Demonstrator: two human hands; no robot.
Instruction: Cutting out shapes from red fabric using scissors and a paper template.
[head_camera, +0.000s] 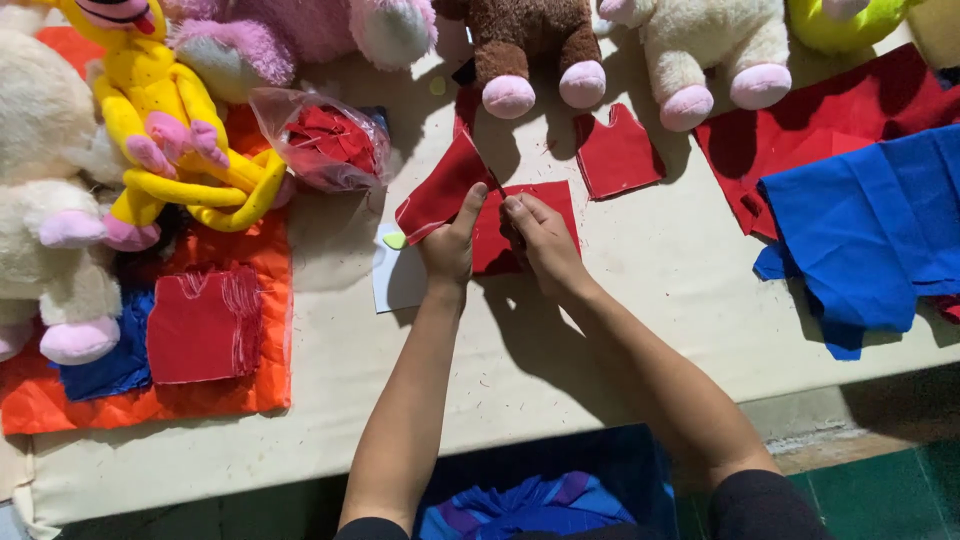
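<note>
In the head view, a red felt piece (440, 195) is pinched by the left hand (448, 245), thumb up along its edge, and lifted off the table (640, 330). A second red piece (530, 225), lying flat mid-table, is pressed by the right hand (540, 240) with fingers curled on it. Bare cloth is left toward the near edge; plush toys (530, 50) crowd the far edge, blue fabric (870, 230) the right.

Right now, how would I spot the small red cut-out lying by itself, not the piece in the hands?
Start at the brown plush toy at the top of the cream table. Just below its right pink foot lies the red cut-out, flat and alone. Unlike the red piece in the hands, nobody touches it, and it has a notched, vest-like top edge.
</note>
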